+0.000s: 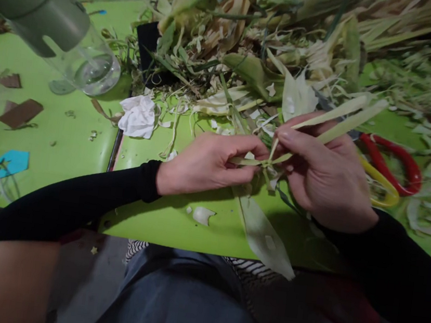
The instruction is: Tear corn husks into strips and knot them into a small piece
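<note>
Pale husk strips [356,121] cross between both hands' pinching fingertips, in from the surface's [168,226] near edge — left hand [211,161] gripping one side, right hand [328,170] nearer the long ends, which slant toward the far right corner.

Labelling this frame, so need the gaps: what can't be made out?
Head view: crossing of the pale strips, partly covered by the right hand.
Head view: outer fingers of the left hand, hidden by the hand itself.
Head view: top of the bottle, cut off upper left.
Head view: dark shape on the blue piece, too small.
</note>
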Demonstrator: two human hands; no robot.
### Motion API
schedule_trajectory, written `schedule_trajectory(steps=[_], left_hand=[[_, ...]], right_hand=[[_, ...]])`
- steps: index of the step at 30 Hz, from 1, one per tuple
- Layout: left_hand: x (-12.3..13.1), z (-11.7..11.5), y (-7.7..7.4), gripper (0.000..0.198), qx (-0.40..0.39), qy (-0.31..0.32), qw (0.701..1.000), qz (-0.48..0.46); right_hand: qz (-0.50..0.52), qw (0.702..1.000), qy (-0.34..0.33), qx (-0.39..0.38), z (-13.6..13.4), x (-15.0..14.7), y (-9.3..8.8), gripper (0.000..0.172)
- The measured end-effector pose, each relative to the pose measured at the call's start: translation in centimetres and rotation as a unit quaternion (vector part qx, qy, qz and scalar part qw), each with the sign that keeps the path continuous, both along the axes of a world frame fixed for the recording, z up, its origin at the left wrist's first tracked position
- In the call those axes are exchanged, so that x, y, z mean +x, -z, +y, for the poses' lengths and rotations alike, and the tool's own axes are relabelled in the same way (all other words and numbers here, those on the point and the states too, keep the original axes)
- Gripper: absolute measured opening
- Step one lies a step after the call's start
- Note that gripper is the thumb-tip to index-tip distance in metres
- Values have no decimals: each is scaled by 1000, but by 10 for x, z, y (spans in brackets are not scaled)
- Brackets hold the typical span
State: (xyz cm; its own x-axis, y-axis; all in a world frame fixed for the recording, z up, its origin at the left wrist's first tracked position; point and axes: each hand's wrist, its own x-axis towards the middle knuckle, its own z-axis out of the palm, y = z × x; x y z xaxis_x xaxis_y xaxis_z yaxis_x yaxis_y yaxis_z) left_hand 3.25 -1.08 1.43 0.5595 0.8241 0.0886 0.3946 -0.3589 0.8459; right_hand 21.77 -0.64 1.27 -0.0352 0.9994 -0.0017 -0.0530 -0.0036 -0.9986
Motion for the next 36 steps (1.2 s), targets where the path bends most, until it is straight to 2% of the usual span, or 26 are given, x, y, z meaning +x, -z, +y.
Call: schedule_trajectory(steps=[4,7,11,15,17,21,26,31,36], left_hand=[[1,-4,-3,3,9,-13,1000,-13],[1,-5,-4,8,-8,-24,1000,-15],[2,-5,-4,8,-69,-16,996,-58],[5,-1,-5,8,-163,-36,977,-131],[6,2,-6,8,-197,-49,968,-149],[6,5,-4,9,-237,-57,960,-138],[3,8,-12,15,-227,-65,970,-60],[4,5,-22,17,-258,-70,961,-73],[3,4,-19,14,-253,-81,957,-112]], right_hand=[[16,999,-44,-7,1,3,0,28],[0,998,-54,17,1,6,5,27],[-40,996,-66,49,0,9,6,27],[-105,988,-112,32,-1,8,-2,46],[-134,982,-133,23,-2,8,-3,48],[-195,975,-95,50,-2,10,4,41],[-300,942,-70,130,-2,12,7,43],[-307,939,-68,139,-3,12,6,39],[-311,939,-61,134,-5,13,5,50]])
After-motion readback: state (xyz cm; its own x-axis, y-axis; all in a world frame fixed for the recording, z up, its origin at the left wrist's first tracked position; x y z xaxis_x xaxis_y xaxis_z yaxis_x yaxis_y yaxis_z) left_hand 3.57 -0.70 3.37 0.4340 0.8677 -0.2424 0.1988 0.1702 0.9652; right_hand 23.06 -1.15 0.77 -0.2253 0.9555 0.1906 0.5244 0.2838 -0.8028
